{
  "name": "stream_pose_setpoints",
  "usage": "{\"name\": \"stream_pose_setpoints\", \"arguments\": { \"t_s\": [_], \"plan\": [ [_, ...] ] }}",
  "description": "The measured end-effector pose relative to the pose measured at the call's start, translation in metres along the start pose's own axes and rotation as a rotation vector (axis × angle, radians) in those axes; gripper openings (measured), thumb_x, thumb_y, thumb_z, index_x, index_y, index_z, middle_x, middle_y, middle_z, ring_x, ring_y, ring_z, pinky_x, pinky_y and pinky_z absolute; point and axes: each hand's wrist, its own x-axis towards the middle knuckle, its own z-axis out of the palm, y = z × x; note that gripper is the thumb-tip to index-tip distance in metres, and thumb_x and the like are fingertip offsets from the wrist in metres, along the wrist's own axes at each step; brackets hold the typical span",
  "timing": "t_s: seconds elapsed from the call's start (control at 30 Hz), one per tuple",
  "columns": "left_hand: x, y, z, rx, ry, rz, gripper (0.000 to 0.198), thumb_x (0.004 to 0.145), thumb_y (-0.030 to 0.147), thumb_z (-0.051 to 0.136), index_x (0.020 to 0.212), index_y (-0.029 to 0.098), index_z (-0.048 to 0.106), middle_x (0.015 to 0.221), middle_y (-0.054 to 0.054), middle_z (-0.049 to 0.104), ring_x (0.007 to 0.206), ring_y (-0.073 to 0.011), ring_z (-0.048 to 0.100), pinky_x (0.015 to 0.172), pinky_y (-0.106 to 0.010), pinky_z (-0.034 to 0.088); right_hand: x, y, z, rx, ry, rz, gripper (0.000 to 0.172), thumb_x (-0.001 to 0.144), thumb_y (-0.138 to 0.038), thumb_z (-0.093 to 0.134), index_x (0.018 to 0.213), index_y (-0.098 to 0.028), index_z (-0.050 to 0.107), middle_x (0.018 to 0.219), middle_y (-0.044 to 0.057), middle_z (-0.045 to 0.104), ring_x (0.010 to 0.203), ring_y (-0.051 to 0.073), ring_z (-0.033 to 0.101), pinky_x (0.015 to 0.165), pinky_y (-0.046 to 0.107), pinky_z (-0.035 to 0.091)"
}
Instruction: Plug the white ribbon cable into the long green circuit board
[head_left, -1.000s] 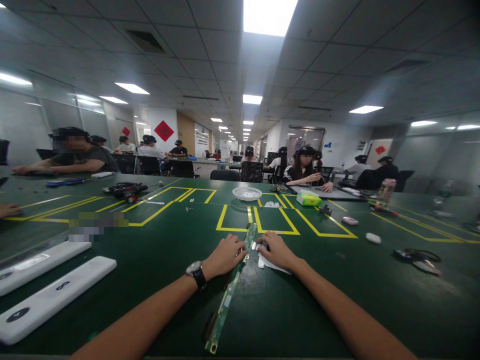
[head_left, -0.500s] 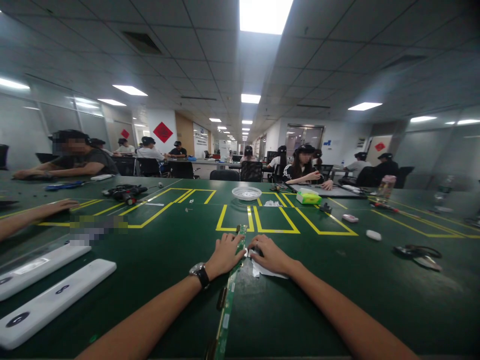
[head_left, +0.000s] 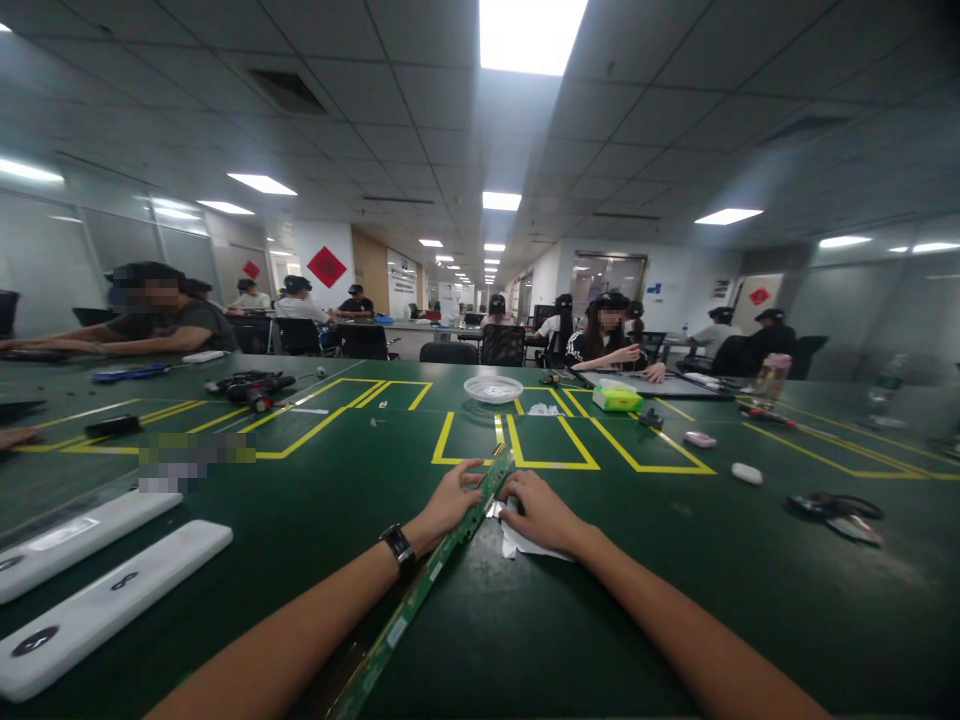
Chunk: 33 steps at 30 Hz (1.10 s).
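Observation:
A long, narrow green circuit board (head_left: 420,597) runs from the near table edge up to my hands, slanting to the right and tilted on edge. My left hand (head_left: 452,500), with a black-strapped watch at the wrist, grips its far part from the left side. My right hand (head_left: 541,510) is closed on a white tissue (head_left: 534,546), just right of the board's far end. Part of the tissue spreads out beneath that hand. Whether the right fingertips touch the board is hard to tell.
Two long white cases (head_left: 112,605) lie at the left. Beyond my hands are a white basket (head_left: 493,389), a green tissue pack (head_left: 617,397) and yellow tape outlines. Dark cables (head_left: 836,510) lie at the right. Co-workers sit across the table.
The board has turned, its near end swinging left and its far end moving right; its face is now tilted differently. My left hand shifted its grip. A co-worker's arm at the left drew back.

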Motion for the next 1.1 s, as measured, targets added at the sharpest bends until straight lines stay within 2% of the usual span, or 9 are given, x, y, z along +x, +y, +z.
{"name": "stream_pose_setpoints", "arguments": {
  "t_s": [0.23, 0.4, 0.47, 0.57, 0.67, 0.77, 0.87, 0.97, 1.1],
  "plan": [
    [0.003, 0.002, -0.001, -0.075, 0.103, -0.014, 0.042, 0.072, -0.002, 0.056, 0.112, 0.011, 0.058, 0.110, -0.012, 0.067, 0.097, -0.0174, 0.064, 0.085, -0.027, 0.050, 0.000, 0.000, 0.000, 0.080, 0.001, 0.102, 0.016, 0.073, -0.024, 0.066, 0.088, -0.019, 0.060, 0.095, 0.005, 0.059, 0.091, 0.019, 0.052, 0.080, 0.030, 0.039],
    [0.002, 0.008, -0.008, -0.123, 0.146, -0.037, 0.031, 0.075, 0.009, 0.061, 0.106, 0.010, 0.064, 0.105, -0.011, 0.070, 0.093, -0.0179, 0.066, 0.082, -0.028, 0.050, 0.003, 0.001, -0.002, 0.294, 0.004, 0.259, 0.013, 0.074, -0.024, 0.062, 0.084, -0.018, 0.056, 0.075, -0.002, 0.057, 0.069, 0.013, 0.050, 0.063, 0.024, 0.037],
    [0.001, 0.011, -0.010, -0.128, 0.159, -0.039, 0.030, 0.074, 0.014, 0.065, 0.104, 0.010, 0.066, 0.102, -0.010, 0.071, 0.088, -0.0179, 0.066, 0.079, -0.028, 0.051, 0.005, 0.001, -0.002, 0.444, -0.007, 0.314, 0.013, 0.077, -0.029, 0.060, 0.079, -0.017, 0.054, 0.069, -0.003, 0.054, 0.063, 0.011, 0.049, 0.059, 0.023, 0.036],
    [-0.001, 0.014, -0.010, -0.144, 0.151, -0.037, 0.029, 0.074, 0.018, 0.066, 0.102, 0.011, 0.067, 0.097, -0.008, 0.072, 0.082, -0.0165, 0.066, 0.075, -0.026, 0.050, 0.008, 0.000, -0.001, 0.708, -0.064, 0.374, 0.025, 0.080, -0.040, 0.058, 0.074, -0.017, 0.050, 0.063, -0.005, 0.050, 0.054, 0.009, 0.048, 0.052, 0.021, 0.035],
    [-0.002, 0.015, -0.008, -0.181, 0.116, -0.054, 0.027, 0.075, 0.023, 0.065, 0.100, 0.012, 0.068, 0.086, -0.006, 0.072, 0.074, -0.0147, 0.066, 0.068, -0.024, 0.050, 0.008, -0.003, -0.001, 0.847, -0.110, 0.384, 0.033, 0.079, -0.048, 0.059, 0.075, -0.016, 0.052, 0.061, -0.005, 0.050, 0.049, 0.007, 0.045, 0.048, 0.020, 0.032],
    [-0.002, 0.014, -0.006, -0.215, 0.104, -0.085, 0.026, 0.076, 0.030, 0.065, 0.094, 0.011, 0.066, 0.068, -0.002, 0.068, 0.056, -0.0120, 0.061, 0.053, -0.022, 0.047, 0.008, -0.007, -0.002, 0.901, -0.132, 0.376, 0.036, 0.079, -0.050, 0.060, 0.078, -0.015, 0.057, 0.061, -0.004, 0.053, 0.050, 0.007, 0.044, 0.048, 0.019, 0.030],
    [-0.002, 0.013, -0.004, -0.218, 0.131, -0.122, 0.030, 0.078, 0.042, 0.063, 0.080, 0.011, 0.063, 0.051, 0.002, 0.057, 0.040, -0.0088, 0.050, 0.040, -0.019, 0.039, 0.008, -0.008, -0.001, 0.916, -0.136, 0.360, 0.037, 0.079, -0.051, 0.060, 0.075, -0.014, 0.059, 0.061, -0.004, 0.053, 0.051, 0.006, 0.043, 0.050, 0.020, 0.031],
    [-0.004, 0.014, -0.002, -0.203, 0.130, -0.146, 0.040, 0.077, 0.052, 0.060, 0.074, 0.012, 0.060, 0.047, 0.003, 0.053, 0.036, -0.0082, 0.046, 0.036, -0.019, 0.035, 0.007, -0.009, -0.001, 0.925, -0.134, 0.347, 0.037, 0.080, -0.051, 0.059, 0.074, -0.014, 0.060, 0.061, -0.004, 0.052, 0.052, 0.007, 0.043, 0.051, 0.020, 0.031],
    [-0.008, 0.018, -0.002, -0.200, 0.103, -0.141, 0.043, 0.075, 0.053, 0.062, 0.084, 0.011, 0.063, 0.049, 0.003, 0.053, 0.038, -0.0078, 0.047, 0.037, -0.018, 0.035, 0.006, -0.009, -0.001, 0.924, -0.126, 0.346, 0.037, 0.080, -0.051, 0.059, 0.073, -0.014, 0.059, 0.060, -0.004, 0.051, 0.053, 0.008, 0.043, 0.052, 0.021, 0.031]
  ]
}}
